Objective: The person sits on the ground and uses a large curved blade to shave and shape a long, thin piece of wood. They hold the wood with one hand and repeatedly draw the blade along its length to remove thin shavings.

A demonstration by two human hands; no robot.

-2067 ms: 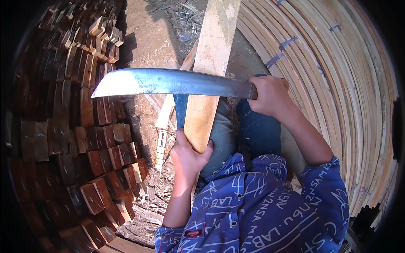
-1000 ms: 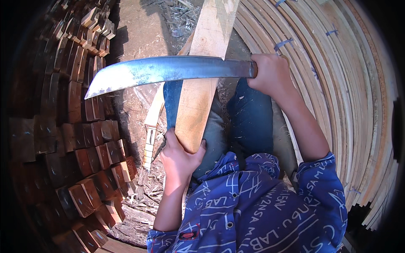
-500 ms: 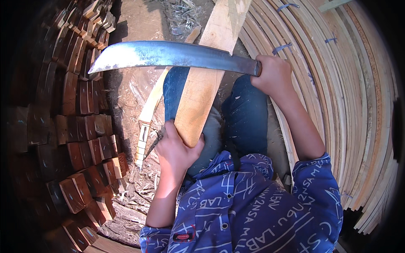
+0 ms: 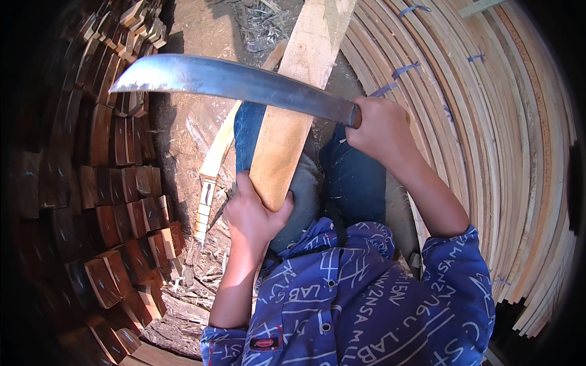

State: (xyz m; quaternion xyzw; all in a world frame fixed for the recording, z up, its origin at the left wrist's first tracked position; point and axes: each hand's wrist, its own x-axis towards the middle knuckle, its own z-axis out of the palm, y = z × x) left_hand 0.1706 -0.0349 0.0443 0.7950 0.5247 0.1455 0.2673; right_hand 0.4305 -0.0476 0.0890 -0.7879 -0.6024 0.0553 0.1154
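Note:
My right hand [image 4: 383, 129] is closed round the handle of a machete [image 4: 229, 82]. Its long curved blade points left and crosses over a pale wooden plank [image 4: 284, 143]; whether the steel touches the wood I cannot tell. The near, rounded end of that plank is gripped by my left hand [image 4: 255, 210], thumb on one side and fingers on the other, partly hidden beneath. From there the plank slants away between my knees toward the top edge. Most of the machete's handle is hidden inside my right fist.
Stacked cut wooden blocks [image 4: 113, 229] rise along the left. Long pale boards [image 4: 482, 152] bundled with blue ties fill the right side. A narrow pale wood strip with dark bands [image 4: 206, 201] lies left of my leg. Wood chips and shavings [image 4: 265, 27] litter the ground.
My right hand has come nearer and slightly left with the machete, and the blade now slants more, its tip farther left. The plank and my left hand have shifted slightly left.

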